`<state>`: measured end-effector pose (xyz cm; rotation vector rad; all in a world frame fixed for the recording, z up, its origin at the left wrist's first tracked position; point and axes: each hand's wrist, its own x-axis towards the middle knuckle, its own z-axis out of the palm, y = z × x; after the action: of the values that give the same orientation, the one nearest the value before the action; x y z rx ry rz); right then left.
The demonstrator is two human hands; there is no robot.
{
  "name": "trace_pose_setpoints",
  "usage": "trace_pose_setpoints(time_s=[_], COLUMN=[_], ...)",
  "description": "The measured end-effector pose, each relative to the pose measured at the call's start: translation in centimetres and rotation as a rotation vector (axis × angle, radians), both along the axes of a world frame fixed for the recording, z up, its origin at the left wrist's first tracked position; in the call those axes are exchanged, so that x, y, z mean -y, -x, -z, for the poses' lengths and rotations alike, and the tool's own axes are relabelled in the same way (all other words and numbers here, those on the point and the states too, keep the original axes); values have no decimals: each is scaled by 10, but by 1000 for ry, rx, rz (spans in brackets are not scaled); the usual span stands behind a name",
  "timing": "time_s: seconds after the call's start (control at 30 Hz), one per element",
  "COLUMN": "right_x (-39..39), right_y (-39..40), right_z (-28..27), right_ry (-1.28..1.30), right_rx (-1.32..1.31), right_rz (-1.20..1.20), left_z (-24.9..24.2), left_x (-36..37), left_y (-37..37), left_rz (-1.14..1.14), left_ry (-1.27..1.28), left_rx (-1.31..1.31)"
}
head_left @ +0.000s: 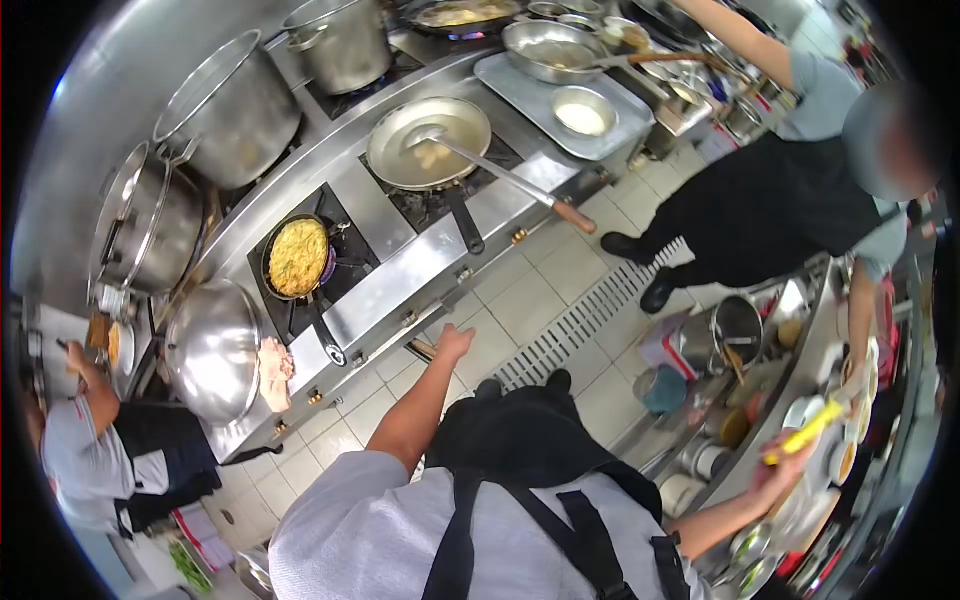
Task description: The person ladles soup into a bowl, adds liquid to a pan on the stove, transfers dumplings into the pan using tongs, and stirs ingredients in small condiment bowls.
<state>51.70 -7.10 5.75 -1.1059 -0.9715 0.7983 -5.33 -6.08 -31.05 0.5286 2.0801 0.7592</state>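
Observation:
My left hand [455,342] hangs low in front of the stove edge, fingers curled. A thin brown, wood-coloured piece [421,350] shows beside its wrist; I cannot tell whether the hand holds it. Out to the right, over the counter, my right hand [785,470] grips a long bright yellow object [808,432]. Bowls of food [843,462] stand close to that hand. On the stove, an omelette [298,257] fills a black frying pan over a blue flame. A wide pan [430,145] beside it holds liquid, pale pieces and a wooden-handled ladle [500,178].
Large pots [228,110] line the back of the stove. A metal dome [212,350] stands at its left end, with raw-looking pink meat [275,373] beside it. One co-worker [770,190] stands right, another [90,450] left. A floor grate [570,325] runs ahead.

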Motion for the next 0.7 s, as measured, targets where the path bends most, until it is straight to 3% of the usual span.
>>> trace_pose_setpoints(time_s=[0.03, 0.17, 0.23, 0.27, 0.37, 0.4, 0.43, 0.5, 0.53, 0.57, 0.63, 0.67, 0.7], right_x=[-18, -95, -135, -151, -188, -198, -206, -219, -226, -233, -244, -248, -253], right_y=[41, 79, 95, 97, 96, 94, 92, 88, 89, 89, 87, 89, 91], right_z=[6, 52, 42, 46, 40, 41, 42, 39, 36, 33, 35, 33, 31], right_ry=[67, 504, 609, 648, 706, 712, 736, 774, 764, 752, 756, 842, 916], right_rx=[-178, -96, 56, 135, 316, 325, 374, 428, 478, 528, 501, 496, 488], right_rz=[-183, -708, -821, -820, -926, -926, -944, -960, -999, -1036, -1071, -1091, -1108], left_z=[-9, -28, 14, 45, 47, 58, 69, 82, 86, 44, 41, 35, 33], left_x=[-11, -73, -94, -108, -150, -167, -172, -170, -167, -165, -139, -122, -107], left_y=[-2, 11, 23, 29, 30, 24, 21, 16, 25, 15, 25, 28, 22], left_rz=[-69, -147, -97, -220, -355, -513, -515, -799, -907, -909, -848, -799, -798], left_ry=[5, -49, -21, 36, 135, 271, 277, 129, 72, 4, -395, -469, -461], left_rx=[-51, -215, -287, -214, -152, -278, -267, -251, -38, 38, 651, 969, 961])
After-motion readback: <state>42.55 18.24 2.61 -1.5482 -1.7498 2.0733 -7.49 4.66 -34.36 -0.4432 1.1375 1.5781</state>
